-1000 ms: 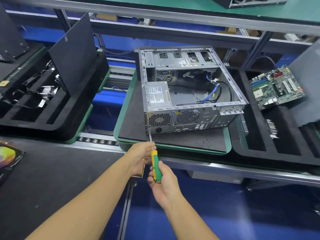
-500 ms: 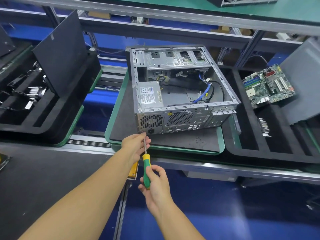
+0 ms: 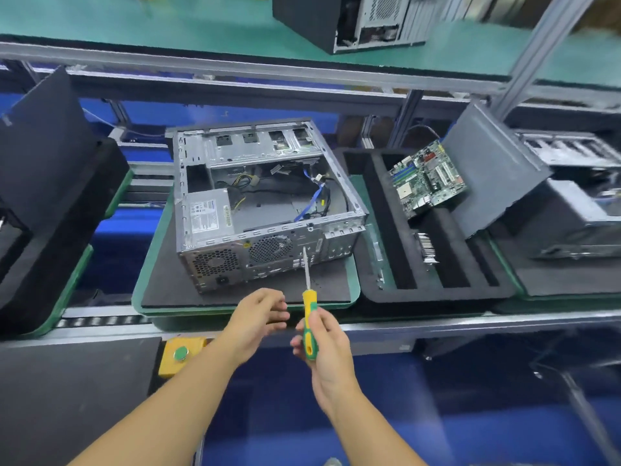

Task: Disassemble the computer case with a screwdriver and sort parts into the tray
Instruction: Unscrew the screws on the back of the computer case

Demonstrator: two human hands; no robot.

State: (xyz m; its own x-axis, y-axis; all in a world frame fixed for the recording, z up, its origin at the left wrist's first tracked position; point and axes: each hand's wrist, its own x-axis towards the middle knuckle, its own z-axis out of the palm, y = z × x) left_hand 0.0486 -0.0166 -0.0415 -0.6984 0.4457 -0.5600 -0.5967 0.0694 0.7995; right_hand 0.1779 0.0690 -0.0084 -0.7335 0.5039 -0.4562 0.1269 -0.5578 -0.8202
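The open metal computer case point(image 3: 268, 210) lies on a black mat on a green-rimmed pallet point(image 3: 148, 264), its rear panel facing me. A power supply point(image 3: 205, 216) and loose cables sit inside. My right hand point(image 3: 327, 351) grips the yellow-green screwdriver point(image 3: 309, 326); its tip points up in front of the rear panel, apart from it. My left hand point(image 3: 257, 319) hovers just left of the handle, fingers curled toward the thumb; whether they pinch anything is too small to see. The black foam tray point(image 3: 437, 294) on the right holds a motherboard point(image 3: 426, 179) and a grey side panel point(image 3: 487, 169).
A yellow box with a green button point(image 3: 181, 354) sits at the bench edge below my left hand. Another black tray point(image 3: 50, 196) stands to the left, a second case point(image 3: 578, 203) to the far right, and a third case point(image 3: 353, 21) on the upper shelf.
The screwdriver came off the case's lower left rear corner and moved right. My left hand left the shaft and drew back toward me. My head has shifted left.
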